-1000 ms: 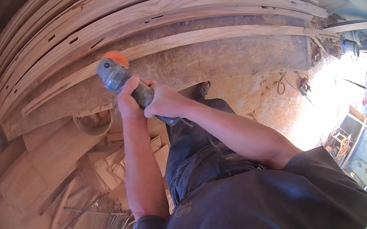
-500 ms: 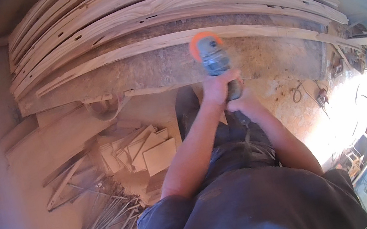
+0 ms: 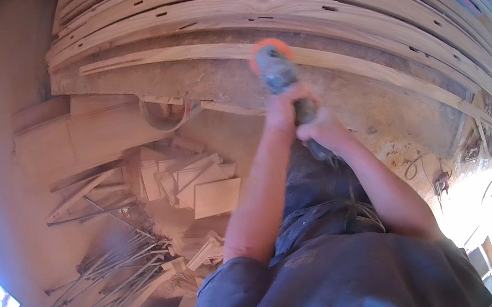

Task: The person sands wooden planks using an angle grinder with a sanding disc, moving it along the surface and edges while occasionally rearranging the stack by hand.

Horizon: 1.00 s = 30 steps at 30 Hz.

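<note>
Hands (image 3: 283,109) | both curled round angle grinder (image 3: 278,74) (orange disc (image 3: 282,45) blurred) | left nearer disc

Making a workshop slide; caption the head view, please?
Left hand and right hand grip a power tool, its orange disc at a wooden strip.

The angle grinder (image 3: 278,71) is farther right along the narrow plank (image 3: 203,51) than a second ago, nearer the plank's middle.

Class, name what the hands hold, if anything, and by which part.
An angle grinder: the left hand grips it just behind the gear head, the right hand farther back on its body.
</note>
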Available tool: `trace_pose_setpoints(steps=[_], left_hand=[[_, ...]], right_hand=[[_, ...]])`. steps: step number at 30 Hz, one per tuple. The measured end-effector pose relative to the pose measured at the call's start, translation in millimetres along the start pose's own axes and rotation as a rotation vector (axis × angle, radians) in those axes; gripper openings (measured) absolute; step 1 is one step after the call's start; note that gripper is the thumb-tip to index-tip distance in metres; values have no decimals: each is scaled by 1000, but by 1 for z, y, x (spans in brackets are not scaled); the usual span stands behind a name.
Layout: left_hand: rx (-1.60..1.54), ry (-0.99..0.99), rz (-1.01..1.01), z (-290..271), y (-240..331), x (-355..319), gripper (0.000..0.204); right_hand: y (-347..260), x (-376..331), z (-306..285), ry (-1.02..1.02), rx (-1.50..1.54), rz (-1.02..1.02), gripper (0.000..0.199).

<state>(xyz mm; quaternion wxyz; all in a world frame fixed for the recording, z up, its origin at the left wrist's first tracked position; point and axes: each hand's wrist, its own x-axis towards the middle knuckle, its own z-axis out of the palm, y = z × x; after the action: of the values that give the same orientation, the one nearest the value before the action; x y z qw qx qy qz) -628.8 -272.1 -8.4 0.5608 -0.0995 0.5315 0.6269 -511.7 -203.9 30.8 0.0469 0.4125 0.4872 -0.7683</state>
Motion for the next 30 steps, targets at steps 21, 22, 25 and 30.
trace_pose_setpoints(steps=[21,22,25,30], left_hand=[[120,37,-93,70,-49,-11,16],[104,59,-80,58,-48,-10,16],[-32,67,-34,26,7,-8,17],[-115,96,-78,29,17,0,18]], right_hand=[[28,-53,-58,150,60,175,60],[24,-43,-48,129,17,123,61],[-14,-8,-15,49,-164,109,57],[-39,-1,-24,-37,-213,185,55]])
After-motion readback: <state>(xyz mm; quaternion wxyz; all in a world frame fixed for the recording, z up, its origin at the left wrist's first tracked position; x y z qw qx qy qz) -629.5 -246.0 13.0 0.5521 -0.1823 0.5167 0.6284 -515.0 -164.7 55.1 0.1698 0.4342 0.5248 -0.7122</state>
